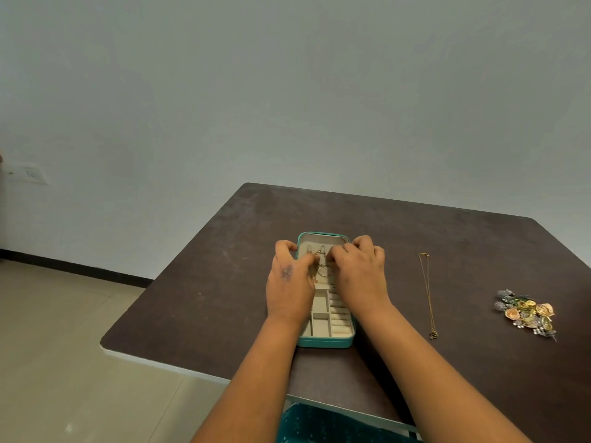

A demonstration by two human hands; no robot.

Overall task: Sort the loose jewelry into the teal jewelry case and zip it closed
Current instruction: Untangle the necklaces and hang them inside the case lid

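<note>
The teal jewelry case (324, 342) lies open on the dark table, its cream compartments facing up and its lid flat at the far end. A gold chain (322, 266) lies across the lid's hooks. My left hand (289, 282) and my right hand (358, 271) are both over the lid, fingers curled, pinching the gold chain from either side. A second gold necklace (428, 292) with a small pendant lies stretched out to the right of the case. Further right sits a pile of colourful earrings and brooches (526, 311).
The dark brown table (208, 282) has a rounded left corner and a white edge. A teal chair seat (319, 423) shows below the near edge. Beige floor tiles lie to the left, a grey wall behind.
</note>
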